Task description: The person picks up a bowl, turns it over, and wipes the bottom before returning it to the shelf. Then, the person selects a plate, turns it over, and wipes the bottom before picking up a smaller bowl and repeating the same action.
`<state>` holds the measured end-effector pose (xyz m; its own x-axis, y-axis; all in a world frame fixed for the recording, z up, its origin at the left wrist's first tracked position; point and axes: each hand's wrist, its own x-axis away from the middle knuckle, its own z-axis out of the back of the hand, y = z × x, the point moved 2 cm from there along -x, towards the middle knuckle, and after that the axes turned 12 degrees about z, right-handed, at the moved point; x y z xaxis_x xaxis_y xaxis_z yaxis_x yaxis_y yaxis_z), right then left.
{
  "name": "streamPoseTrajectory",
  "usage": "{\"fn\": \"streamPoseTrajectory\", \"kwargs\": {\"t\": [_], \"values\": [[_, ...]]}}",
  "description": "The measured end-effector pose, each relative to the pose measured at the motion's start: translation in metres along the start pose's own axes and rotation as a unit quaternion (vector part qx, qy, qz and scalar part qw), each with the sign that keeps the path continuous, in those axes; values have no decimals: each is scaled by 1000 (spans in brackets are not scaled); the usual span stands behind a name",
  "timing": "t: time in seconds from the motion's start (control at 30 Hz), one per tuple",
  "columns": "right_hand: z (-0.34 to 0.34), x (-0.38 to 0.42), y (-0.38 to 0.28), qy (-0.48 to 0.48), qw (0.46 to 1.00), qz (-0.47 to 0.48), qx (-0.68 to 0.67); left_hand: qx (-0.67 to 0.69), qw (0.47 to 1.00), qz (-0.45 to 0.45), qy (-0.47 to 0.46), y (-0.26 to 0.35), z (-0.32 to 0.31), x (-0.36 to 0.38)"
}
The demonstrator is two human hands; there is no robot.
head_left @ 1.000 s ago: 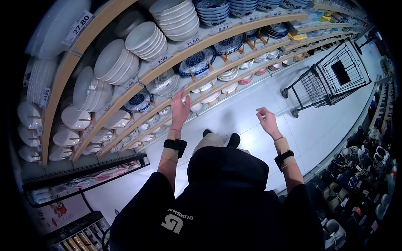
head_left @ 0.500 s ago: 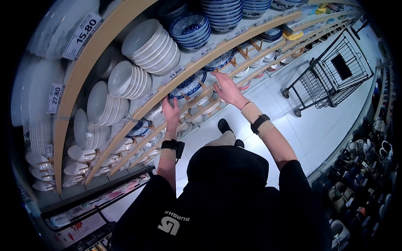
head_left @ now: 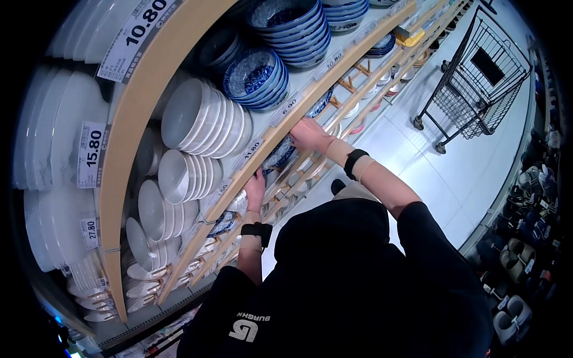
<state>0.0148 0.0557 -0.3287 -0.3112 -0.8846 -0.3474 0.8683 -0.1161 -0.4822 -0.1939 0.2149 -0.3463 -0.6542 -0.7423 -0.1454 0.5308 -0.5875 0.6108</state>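
Note:
Below the shelf edge, a plate (head_left: 279, 156) with a blue-and-white pattern stands tilted on the lower shelf, partly hidden by the board above it. My left hand (head_left: 255, 192) is closed at its near left edge, the fingertips partly out of sight. My right hand (head_left: 308, 135) bends down over the plate's right side, fingers curled at the rim. Another blue-and-white plate (head_left: 321, 104) sits just beyond my right hand, and a further patterned plate (head_left: 222, 224) lies to the left of my left hand.
Stacked white bowls (head_left: 186, 113) and blue bowls (head_left: 255, 74) fill the shelf above my hands, behind a wooden edge (head_left: 242, 173) with price tags. A black wire shopping cart (head_left: 477, 83) stands in the aisle. Shoes (head_left: 516, 262) line the right side.
The view has shifted, so the shelves look closer. My right hand has moved in from the plate's far upper side and curled down over its rim. My left hand stays at its left edge.

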Motion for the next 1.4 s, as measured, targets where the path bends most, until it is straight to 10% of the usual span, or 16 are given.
{"fn": "streamPoseTrajectory", "kwargs": {"t": [0.43, 1.17, 1.4], "values": [[-3, -3, -3, -27, 999, 15, -11, -209, 976, -52, -16, -21, -10, -8], [-20, -21, 6, -127, 988, 14, -88, -169, 981, 44, -90, -5, -10, 0], [5, -19, -5, -142, 987, 65, -44, -64, 995, 67, 46, 19, 5, 24]]}}
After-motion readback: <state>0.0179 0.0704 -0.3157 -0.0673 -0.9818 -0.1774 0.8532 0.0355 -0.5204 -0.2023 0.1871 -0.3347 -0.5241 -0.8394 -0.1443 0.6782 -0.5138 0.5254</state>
